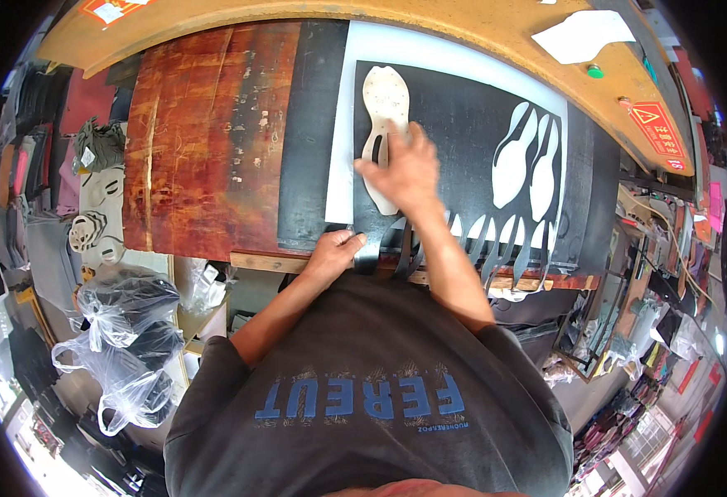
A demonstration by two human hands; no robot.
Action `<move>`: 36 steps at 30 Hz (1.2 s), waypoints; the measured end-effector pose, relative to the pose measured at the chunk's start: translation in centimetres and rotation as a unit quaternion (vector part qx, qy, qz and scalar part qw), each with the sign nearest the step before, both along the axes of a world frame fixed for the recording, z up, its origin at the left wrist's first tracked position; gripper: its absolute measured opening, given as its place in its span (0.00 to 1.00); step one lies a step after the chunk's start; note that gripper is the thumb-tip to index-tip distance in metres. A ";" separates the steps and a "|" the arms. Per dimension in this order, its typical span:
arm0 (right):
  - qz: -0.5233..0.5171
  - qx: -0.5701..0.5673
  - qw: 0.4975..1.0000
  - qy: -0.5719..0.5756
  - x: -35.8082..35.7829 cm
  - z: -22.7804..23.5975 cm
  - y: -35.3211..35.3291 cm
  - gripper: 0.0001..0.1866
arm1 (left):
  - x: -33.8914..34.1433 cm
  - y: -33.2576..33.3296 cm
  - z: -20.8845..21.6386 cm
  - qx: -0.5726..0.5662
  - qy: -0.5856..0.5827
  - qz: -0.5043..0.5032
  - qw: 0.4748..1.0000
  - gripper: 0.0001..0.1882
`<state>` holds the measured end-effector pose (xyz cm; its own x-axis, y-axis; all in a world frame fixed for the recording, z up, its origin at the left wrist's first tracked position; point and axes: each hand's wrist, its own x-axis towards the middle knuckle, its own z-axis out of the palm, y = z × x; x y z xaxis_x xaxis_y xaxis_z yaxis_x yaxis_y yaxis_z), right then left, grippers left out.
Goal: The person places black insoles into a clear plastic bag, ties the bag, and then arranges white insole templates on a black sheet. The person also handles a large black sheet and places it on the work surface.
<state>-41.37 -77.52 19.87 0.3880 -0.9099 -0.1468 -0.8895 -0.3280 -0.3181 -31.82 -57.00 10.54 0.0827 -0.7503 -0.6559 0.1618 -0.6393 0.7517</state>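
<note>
A cream sole-shaped cutting die (386, 93) with small holes and a dark slot lies lengthwise on a black sheet (454, 124). My right hand (405, 170) spans its middle, thumb at the left edge and fingers on and beside the right; the fingers are slightly blurred. At the near edge of the table, my left hand (335, 255) is closed with its thumb on the black sheet's near left corner, which hangs over the edge. Sole-shaped cutouts (512, 170) on the right and a row of pointed gaps along the near edge show white beneath.
A white board (342, 149) lies under the sheet, on a dark mat beside a worn reddish-brown board (206, 141). A yellow machine beam (496, 37) arches across the far side. Clear plastic bags (123, 348) stand at left, with stacked materials (36, 199) behind.
</note>
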 end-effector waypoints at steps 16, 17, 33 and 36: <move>-0.233 0.286 0.714 -0.595 -5.8 1.3 -5.6 0.39 | 1.0 -1.1 -1.5 -0.036 -0.059 -0.029 0.997 0.21; -0.168 0.218 0.787 -0.552 -6.2 1.0 -5.5 0.38 | 0.9 -1.2 -1.7 -0.038 -0.060 -0.033 0.997 0.21; -0.217 0.305 0.639 -0.672 -4.4 1.0 -4.8 0.40 | 0.3 -15.6 10.5 -0.350 -0.242 -0.147 0.893 0.52; -0.254 0.313 0.613 -0.680 -3.5 0.5 -4.9 0.39 | 0.5 -15.7 9.2 -0.372 -0.224 -0.134 0.891 0.42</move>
<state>-44.85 -82.40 20.34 0.2294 -0.8946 -0.3835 0.4005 0.4459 -0.8005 -31.29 -72.69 19.74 -0.0370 -0.9957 0.0849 -0.3454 0.0925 0.9339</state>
